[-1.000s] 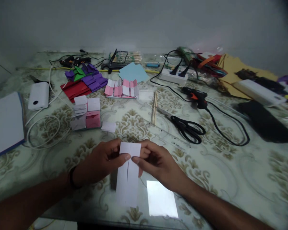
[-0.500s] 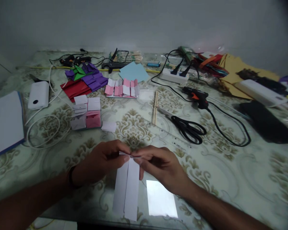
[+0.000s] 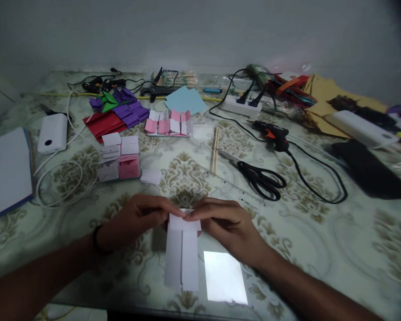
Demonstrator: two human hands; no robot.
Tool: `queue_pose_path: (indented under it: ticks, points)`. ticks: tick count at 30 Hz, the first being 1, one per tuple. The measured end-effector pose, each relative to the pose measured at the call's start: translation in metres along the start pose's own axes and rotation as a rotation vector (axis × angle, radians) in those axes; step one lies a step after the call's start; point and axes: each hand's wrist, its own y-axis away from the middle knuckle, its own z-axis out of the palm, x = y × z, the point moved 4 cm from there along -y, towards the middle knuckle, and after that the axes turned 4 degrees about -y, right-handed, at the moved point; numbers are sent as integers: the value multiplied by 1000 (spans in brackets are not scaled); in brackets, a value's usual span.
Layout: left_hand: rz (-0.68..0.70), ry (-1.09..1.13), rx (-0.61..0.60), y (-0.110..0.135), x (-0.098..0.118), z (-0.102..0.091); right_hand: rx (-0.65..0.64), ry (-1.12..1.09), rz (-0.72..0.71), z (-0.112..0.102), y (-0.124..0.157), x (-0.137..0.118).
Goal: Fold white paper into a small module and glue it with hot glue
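Note:
A white sheet of paper [image 3: 182,258], folded lengthwise with a seam down its middle, lies near the table's front edge. Its far end is turned over into a flap across the strip. My left hand [image 3: 143,218] holds the flap's left side, forefinger on top. From the other side my right hand [image 3: 229,227] grips the same end, its forefinger meeting the left one at the fold. Beyond the hands sit a block of white and pink folded papers [image 3: 120,158] and a small white paper piece [image 3: 150,176].
Black-handled scissors [image 3: 262,178], thin wooden sticks [image 3: 215,151] and a clear ruler [image 3: 232,185] lie ahead to the right. Past them is a glue gun [image 3: 274,133] with its cord. At left are a white power bank [image 3: 52,133], a coiled white cable [image 3: 58,205] and a notebook [image 3: 8,171].
The paper's far end has been folded over toward me, forming a wide flap across the strip. Both forefingers now press on the top of it.

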Motion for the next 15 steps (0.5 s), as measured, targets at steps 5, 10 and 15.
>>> queue_pose_path:
  ticks: [5,10,15]
  points:
    - [11,-47,15,-2,6,0,-31,59,-47,2,-2,-2]
    - [-124,99,33,-2,0,7,12,109,-51,3,-2,0]
    - [-202,3,35,-1,-2,11,50,111,85,2,2,8]
